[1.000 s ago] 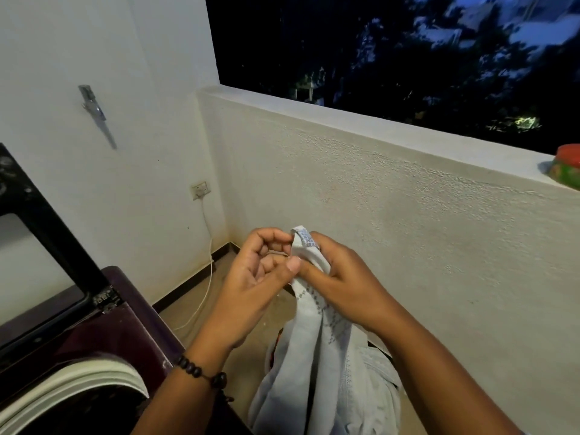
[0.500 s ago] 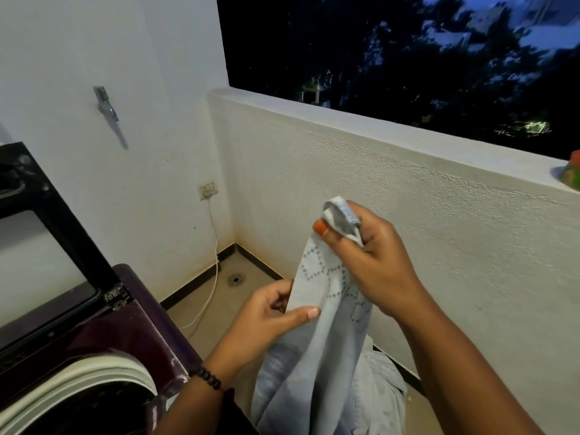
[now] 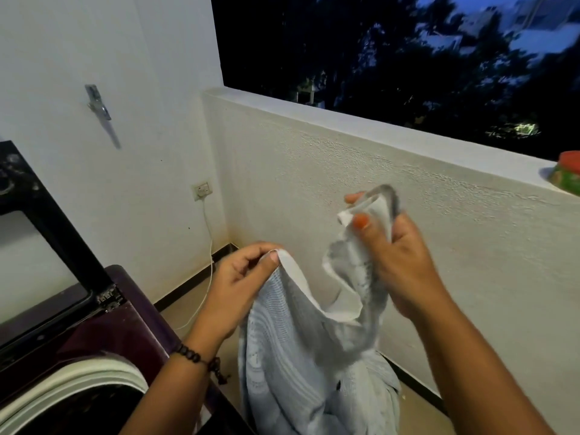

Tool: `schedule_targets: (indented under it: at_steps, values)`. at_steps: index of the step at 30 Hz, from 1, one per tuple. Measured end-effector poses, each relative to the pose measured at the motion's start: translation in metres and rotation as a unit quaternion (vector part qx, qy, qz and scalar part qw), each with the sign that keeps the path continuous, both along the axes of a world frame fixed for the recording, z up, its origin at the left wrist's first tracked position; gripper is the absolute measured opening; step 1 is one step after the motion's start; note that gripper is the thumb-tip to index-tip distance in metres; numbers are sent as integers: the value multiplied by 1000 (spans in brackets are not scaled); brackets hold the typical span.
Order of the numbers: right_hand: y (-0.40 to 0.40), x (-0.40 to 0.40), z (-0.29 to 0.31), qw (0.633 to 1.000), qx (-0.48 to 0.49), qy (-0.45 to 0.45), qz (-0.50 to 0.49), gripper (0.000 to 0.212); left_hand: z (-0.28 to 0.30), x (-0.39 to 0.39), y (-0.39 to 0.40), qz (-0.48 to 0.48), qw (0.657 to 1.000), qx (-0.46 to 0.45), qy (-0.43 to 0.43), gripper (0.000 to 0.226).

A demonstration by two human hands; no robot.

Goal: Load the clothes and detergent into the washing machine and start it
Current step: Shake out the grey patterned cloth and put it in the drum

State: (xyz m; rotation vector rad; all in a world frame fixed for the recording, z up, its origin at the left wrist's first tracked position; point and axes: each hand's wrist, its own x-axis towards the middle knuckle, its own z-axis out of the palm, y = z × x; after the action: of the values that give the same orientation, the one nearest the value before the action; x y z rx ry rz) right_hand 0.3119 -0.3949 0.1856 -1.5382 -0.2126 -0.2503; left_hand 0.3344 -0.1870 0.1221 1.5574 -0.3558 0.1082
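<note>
Washing machine [image 3: 103, 346] at lower left, lid raised, drum open; pale garment [image 3: 301, 356] hangs just right of it. Left hand [image 3: 238, 284] pinches the garment's white hem; right hand [image 3: 395, 255], higher, grips bunched fabric; parapet wall [image 3: 345, 189] beyond.

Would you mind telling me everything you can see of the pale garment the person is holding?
The garment is pale blue-grey cloth with a fine woven or ribbed texture and a plain white band along its upper edge. It hangs limp and creased in the air, beside the open washing machine, not in it. The left hand pinches the white edge; the right hand grips a bunched upper part held higher, so the edge sags between them. Its lower end runs out of view, and the top near the right hand is blurred.
</note>
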Motion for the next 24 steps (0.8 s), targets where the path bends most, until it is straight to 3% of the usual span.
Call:
schedule_targets:
  at_steps: [3, 4, 6, 9, 15, 19, 22, 24]
  values:
    - [16, 1, -27, 984, -128, 60, 107, 68, 24, 0, -12, -41, 998, 1, -43, 19]
    - [20, 0, -34, 973, -175, 75, 131, 68, 29, 0, -15, -42, 998, 1, -52, 17]
    - [26, 0, -44, 966, -209, 69, 137, 47, 33, 1, -17, -23, 997, -1, -74, 11]
    - [25, 2, -41, 984, -129, 42, 111, 13, 27, 3, -12, -3, 998, -19, -64, 14]
    - [10, -2, -4, 994, -17, -13, 109, 15, -4, -10, -12, -93, 995, 23, -19, 28]
    - [2, -9, 25, 995, 15, -58, 85, 25, -37, -10, -14, -68, 996, 47, 26, 24]
    - [-6, -19, 45, 994, 48, -80, 55, 18, -58, -10, -8, -41, 988, 145, 40, 46]
    - [-9, -25, 55, 990, 101, -100, 10, 13, -71, -10, 0, -40, 980, 190, 54, 27]
